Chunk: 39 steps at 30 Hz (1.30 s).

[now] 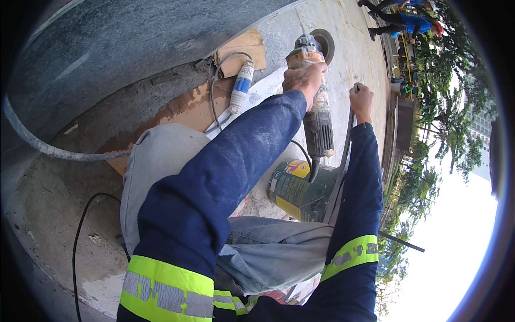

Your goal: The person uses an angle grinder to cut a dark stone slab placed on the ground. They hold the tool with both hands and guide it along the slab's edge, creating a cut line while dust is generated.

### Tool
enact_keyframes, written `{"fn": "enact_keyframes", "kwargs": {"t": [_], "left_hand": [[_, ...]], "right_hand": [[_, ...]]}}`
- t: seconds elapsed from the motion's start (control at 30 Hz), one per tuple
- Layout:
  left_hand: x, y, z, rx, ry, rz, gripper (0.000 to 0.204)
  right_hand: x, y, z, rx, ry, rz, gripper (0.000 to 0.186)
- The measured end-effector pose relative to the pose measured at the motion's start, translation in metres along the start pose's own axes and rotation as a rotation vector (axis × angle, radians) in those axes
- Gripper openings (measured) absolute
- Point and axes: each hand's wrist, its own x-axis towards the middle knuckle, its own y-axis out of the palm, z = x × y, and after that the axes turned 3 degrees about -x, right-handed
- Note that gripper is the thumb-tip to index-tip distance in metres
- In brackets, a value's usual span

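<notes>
My left hand (306, 80) is wrapped round an angle grinder (320, 129), dusty and worn, with orange near its head. Its round grey disc (324, 45) is at the far end, close to the pale concrete surface. The grinder's power cord (313, 173) leaves its near end. To the right of the grinder, my right hand (362, 102) is closed in a fist. A long dark bar (338, 182) runs from that fist back along my forearm. The fingers partly hide how the bar is held.
A green and yellow bucket (292, 185) stands beside my leg. Left of the grinder, a white and blue cable connector (242, 86) lies near cardboard (248, 51). A thick grey hose (70, 153) curves at left. People (416, 24) are at the far right, near trees (450, 96).
</notes>
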Motion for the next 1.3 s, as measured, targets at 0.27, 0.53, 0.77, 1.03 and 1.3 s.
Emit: {"fn": "enact_keyframes", "kwargs": {"t": [0.27, 0.53, 0.77, 1.03, 1.3], "left_hand": [[0.008, -0.006, -0.001, -0.033, 0.064, 0.019, 0.072], [0.018, -0.002, 0.003, -0.030, 0.067, -0.053, 0.062], [0.006, -0.012, -0.005, -0.023, 0.007, 0.039, 0.083], [0.029, -0.002, 0.008, 0.027, -0.002, -0.013, 0.074], [0.044, -0.005, -0.005, -0.166, -0.008, 0.345, 0.037]], "right_hand": [[0.039, -0.016, -0.006, -0.055, 0.132, 0.288, 0.049], [0.030, -0.001, -0.063, 0.420, 0.038, 0.433, 0.041], [0.026, -0.011, -0.026, 0.193, -0.069, 0.307, 0.034], [0.016, -0.004, -0.007, 0.030, 0.062, 0.148, 0.019], [0.005, 0.028, 0.037, -0.575, 0.069, -0.150, 0.031]]}}
